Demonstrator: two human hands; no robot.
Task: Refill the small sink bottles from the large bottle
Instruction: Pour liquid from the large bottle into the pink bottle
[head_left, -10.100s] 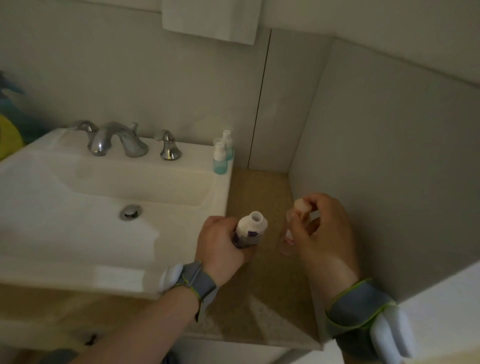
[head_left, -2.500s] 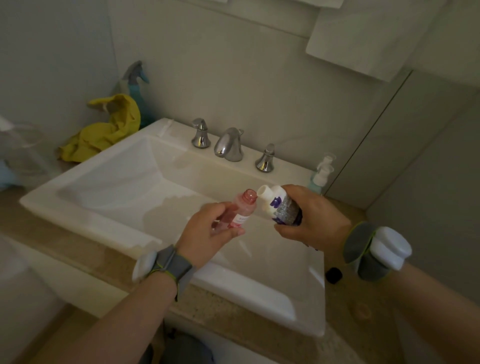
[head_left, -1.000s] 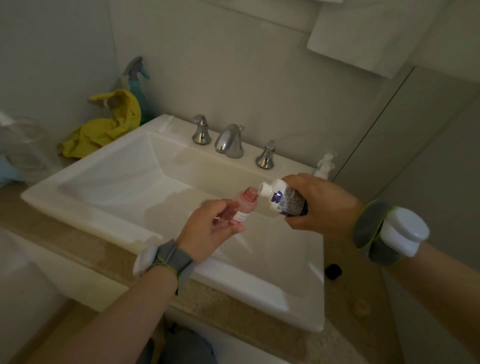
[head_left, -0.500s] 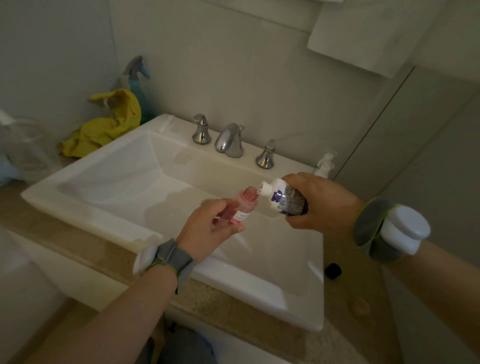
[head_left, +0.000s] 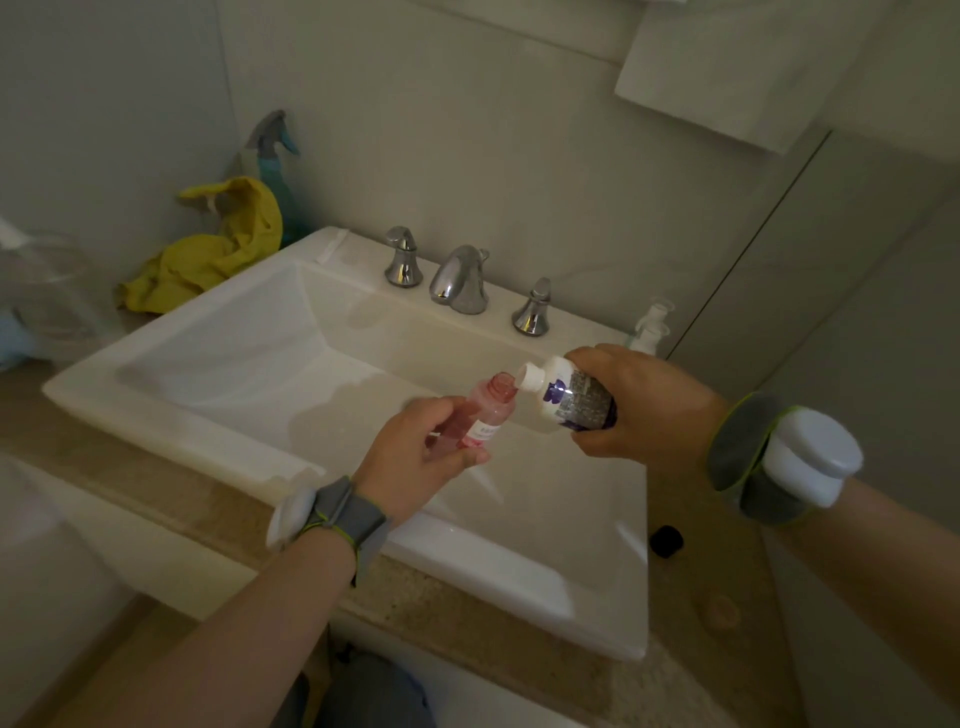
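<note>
Over the sink (head_left: 171, 423) | left hand (head_left: 415, 452) is gripping the small pink bottle (head_left: 480, 415), open neck slanting up-right; right hand (head_left: 644, 410) is gripping the large bottle (head_left: 566, 400), lying nearly level, spout meeting that neck

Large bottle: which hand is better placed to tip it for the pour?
Right: the right hand grips the large bottle, its neck at the open mouth of the pink bottle, held by the left hand.

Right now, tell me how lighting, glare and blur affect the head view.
Head view: dim, muted colour throughout; bright glints on the chrome faucet; wide-lens stretch at the edges; left hand softly blurred around the small pink bottle; large bottle label print unreadable.
</note>
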